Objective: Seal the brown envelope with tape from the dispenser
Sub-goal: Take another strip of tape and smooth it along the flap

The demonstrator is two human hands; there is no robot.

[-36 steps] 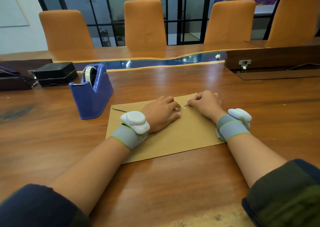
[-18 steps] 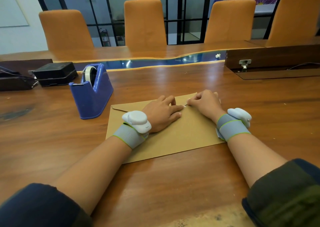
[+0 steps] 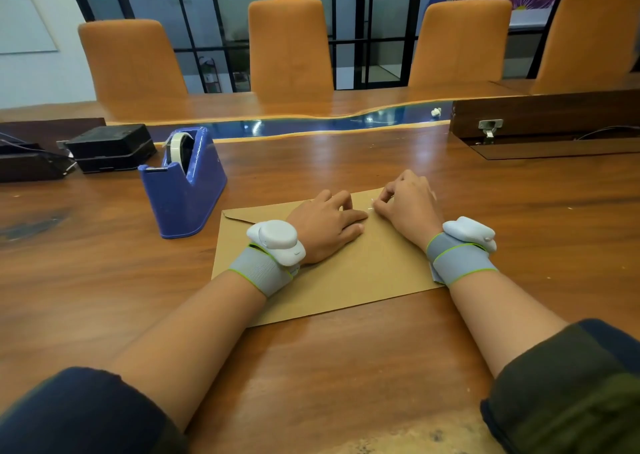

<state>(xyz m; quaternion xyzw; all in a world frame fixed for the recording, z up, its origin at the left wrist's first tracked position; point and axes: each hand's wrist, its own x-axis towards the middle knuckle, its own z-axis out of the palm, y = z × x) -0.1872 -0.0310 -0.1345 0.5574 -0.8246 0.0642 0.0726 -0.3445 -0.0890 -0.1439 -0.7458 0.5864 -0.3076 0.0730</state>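
Left hand [image 3: 325, 227] lay flat, fingers spread, on brown envelope [image 3: 363, 273]. Right hand [image 3: 408, 204], beside it, fingers curled together on flap. Tape dispenser [image 3: 181, 183] stood left of the left hand.

The envelope [image 3: 346, 273] lies on the table [image 3: 311, 367]. Both hands rest on its far half — left hand [image 3: 323, 227] beside right hand [image 3: 410, 204]. The tape dispenser [image 3: 183, 190] stands just beyond its left corner — chairs [image 3: 290, 45] behind.
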